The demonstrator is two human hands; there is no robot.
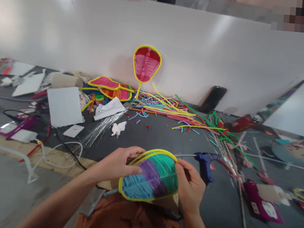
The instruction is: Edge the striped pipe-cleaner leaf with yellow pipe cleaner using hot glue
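Observation:
Between my two hands is a pipe-cleaner fan [150, 179], tilted, with blue, purple and green bands and a yellow rim. A short blue handle stub shows at its lower left. My left hand [123, 164] grips the upper left edge, thumb across the front and fingers partly hidden behind. My right hand [191, 181] pinches the right edge at the green end, thumb in front. Along the top rim a yellow pipe cleaner [161, 151] runs doubled, with a small gap. Just right of my right hand lies a blue glue gun [205, 164] on the dark table.
A pink-and-red fan [147, 64] stands against the white partition [95, 31]. Loose pipe cleaners [168, 110] spread below it. A phone [214, 99] leans at the back, near a red can [247, 122]. Purple power strips [262, 205], cables and white cards [64, 106] lie around.

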